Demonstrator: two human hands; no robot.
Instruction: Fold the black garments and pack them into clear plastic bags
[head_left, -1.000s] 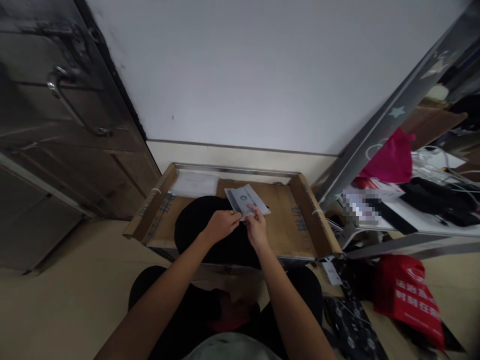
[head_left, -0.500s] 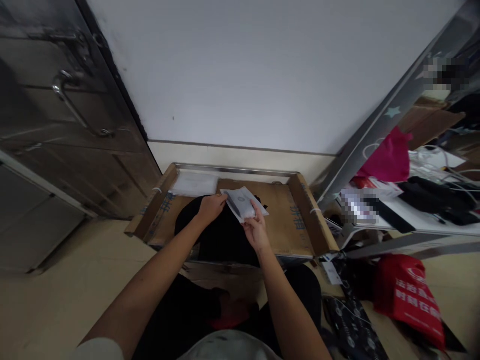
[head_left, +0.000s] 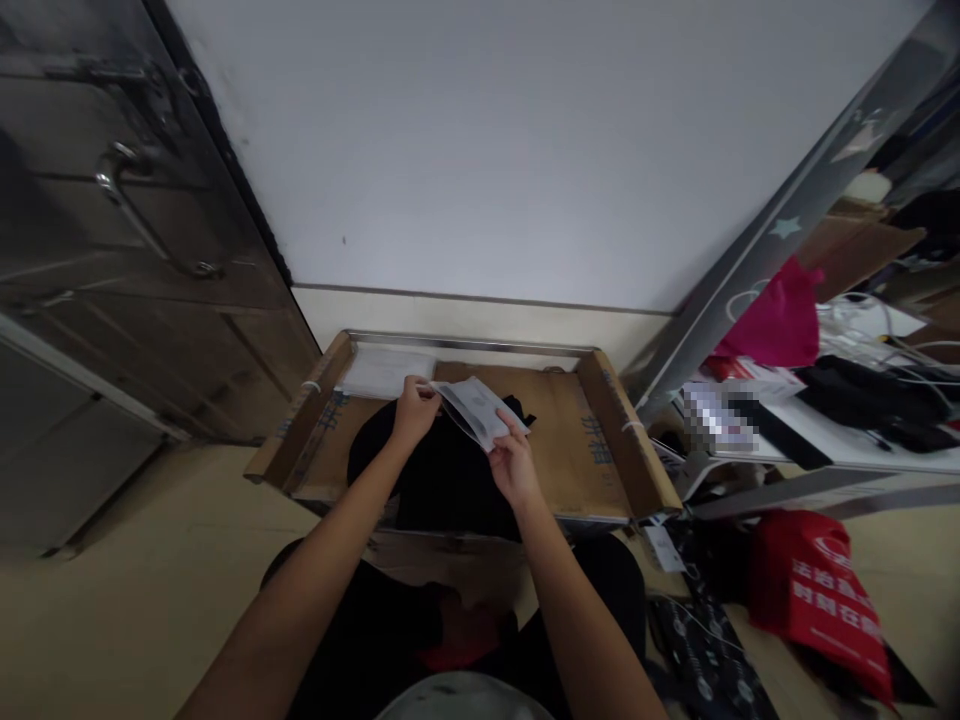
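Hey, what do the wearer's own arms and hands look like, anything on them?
The left hand and right hand are bare, without gloves. No sleeve, watch or bracelet shows on the left forearm or right forearm. Any ring is too small to make out.

Held packet (head_left: 484,408): whitish, greyish patch. Cloth (head_left: 457,490) beneath: solid black. Cardboard lining (head_left: 566,460): brown, blue characters left and right. Flat packet (head_left: 386,372), far left: white. Near-right bag (head_left: 814,600): red, white lettering. Pouch (head_left: 780,318), right: plain magenta. Right-side panel (head_left: 814,185): grey, pale star print. Wall (head_left: 487,150): white. Floor (head_left: 187,560): beige.
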